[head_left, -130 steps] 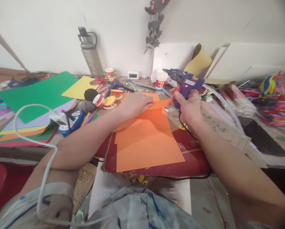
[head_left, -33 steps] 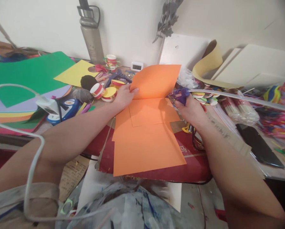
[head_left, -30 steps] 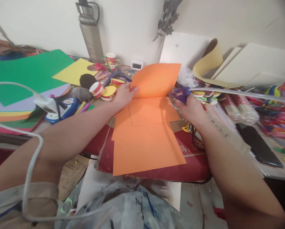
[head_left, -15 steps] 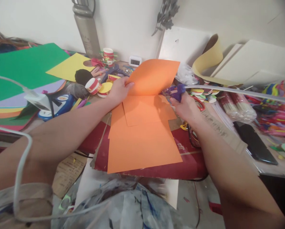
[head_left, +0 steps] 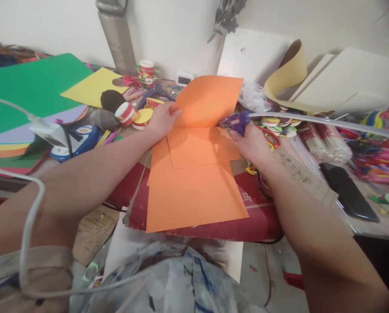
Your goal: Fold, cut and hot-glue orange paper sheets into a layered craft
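Several orange sheets of paper (head_left: 194, 198) lie overlapped on a red board (head_left: 259, 217) in front of me. My left hand (head_left: 164, 121) pinches the left edge of the upper orange sheet (head_left: 210, 98), whose far part is lifted and curls back. In my right hand (head_left: 251, 141) is a purple glue gun (head_left: 238, 123) with a long clear glue stick (head_left: 311, 120) sticking out of its back. The gun's nozzle points left, at the fold by the sheet's right edge; its tip is hard to make out against the paper.
Green paper (head_left: 38, 87), a yellow sheet (head_left: 96, 84) and a blue-and-white device (head_left: 77, 143) lie left. Paper cups (head_left: 127, 114), a metal bottle (head_left: 118, 41) and a small clock (head_left: 184, 78) stand behind. A black phone (head_left: 348, 191) and bundled sticks (head_left: 324, 139) lie right.
The view has shifted slightly. Both hands keep their hold, and the glue gun's nozzle stays close to the fold, with the gun tilted a little differently.
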Action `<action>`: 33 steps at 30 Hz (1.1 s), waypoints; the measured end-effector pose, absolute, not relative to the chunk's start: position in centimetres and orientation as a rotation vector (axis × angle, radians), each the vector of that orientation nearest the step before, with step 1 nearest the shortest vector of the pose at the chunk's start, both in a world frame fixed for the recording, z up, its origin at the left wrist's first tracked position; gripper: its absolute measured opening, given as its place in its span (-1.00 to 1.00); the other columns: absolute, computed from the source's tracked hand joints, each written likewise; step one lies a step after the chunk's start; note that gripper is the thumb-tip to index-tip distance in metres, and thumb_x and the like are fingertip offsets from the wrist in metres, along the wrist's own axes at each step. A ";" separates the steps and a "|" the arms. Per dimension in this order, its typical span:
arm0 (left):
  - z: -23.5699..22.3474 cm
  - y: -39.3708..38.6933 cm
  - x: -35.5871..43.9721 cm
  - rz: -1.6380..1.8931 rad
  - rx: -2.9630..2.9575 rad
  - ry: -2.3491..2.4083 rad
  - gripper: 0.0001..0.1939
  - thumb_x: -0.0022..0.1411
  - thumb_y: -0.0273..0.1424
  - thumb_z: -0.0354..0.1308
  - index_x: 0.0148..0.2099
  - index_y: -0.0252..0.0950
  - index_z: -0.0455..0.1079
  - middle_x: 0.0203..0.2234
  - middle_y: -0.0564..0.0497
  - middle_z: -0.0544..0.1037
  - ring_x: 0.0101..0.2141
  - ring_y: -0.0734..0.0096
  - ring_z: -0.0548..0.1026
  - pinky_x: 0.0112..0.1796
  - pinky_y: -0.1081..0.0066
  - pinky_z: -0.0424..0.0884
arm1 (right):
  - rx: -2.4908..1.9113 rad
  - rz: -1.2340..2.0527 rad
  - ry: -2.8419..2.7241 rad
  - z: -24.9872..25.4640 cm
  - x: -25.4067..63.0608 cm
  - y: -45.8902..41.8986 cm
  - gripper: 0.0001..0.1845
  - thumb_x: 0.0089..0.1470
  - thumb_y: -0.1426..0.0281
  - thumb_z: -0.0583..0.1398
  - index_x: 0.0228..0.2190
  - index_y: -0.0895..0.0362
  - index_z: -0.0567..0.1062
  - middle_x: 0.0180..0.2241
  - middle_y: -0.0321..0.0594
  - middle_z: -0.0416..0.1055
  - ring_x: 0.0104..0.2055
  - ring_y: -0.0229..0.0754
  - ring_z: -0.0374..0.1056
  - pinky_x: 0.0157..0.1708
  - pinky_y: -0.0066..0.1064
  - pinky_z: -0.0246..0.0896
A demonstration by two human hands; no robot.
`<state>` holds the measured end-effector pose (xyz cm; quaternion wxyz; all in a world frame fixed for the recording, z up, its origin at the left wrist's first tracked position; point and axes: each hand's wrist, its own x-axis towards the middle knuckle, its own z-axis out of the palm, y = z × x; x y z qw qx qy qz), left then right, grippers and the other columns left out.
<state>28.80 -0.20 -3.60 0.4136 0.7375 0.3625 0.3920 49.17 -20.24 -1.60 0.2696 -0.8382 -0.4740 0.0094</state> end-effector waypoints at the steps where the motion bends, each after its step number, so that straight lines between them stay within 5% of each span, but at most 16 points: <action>1: -3.6 -0.2 28.8 0.973 1.886 0.878 -0.78 0.27 -0.45 0.22 -0.04 -0.27 0.58 -0.09 -0.05 0.69 0.10 0.06 0.58 0.19 0.17 0.47 | -2.237 0.045 -1.299 -1.6 48.9 -20.2 -0.48 0.28 0.25 0.21 0.20 0.18 0.46 0.08 0.17 0.57 0.14 0.31 0.48 0.11 0.07 0.36; 28: -2.5 -0.6 28.0 0.863 1.964 0.901 -0.82 0.24 -0.40 0.29 -0.09 -0.23 0.59 -0.10 -0.07 0.68 0.10 0.01 0.56 0.22 0.20 0.40 | -2.225 -0.075 -1.297 -2.0 50.3 -20.5 -0.53 0.24 0.23 0.23 0.10 0.20 0.54 0.00 0.16 0.60 0.10 0.31 0.50 0.07 0.09 0.40; 33: -2.5 -0.8 27.6 0.772 2.162 0.729 -0.49 0.11 -0.22 0.43 0.10 -0.27 0.55 0.11 -0.11 0.64 0.16 -0.01 0.54 0.28 0.14 0.36 | -2.245 -0.029 -1.306 -1.7 50.3 -20.5 -0.54 0.23 0.27 0.25 0.10 0.19 0.54 0.02 0.17 0.59 0.11 0.33 0.49 0.09 0.11 0.38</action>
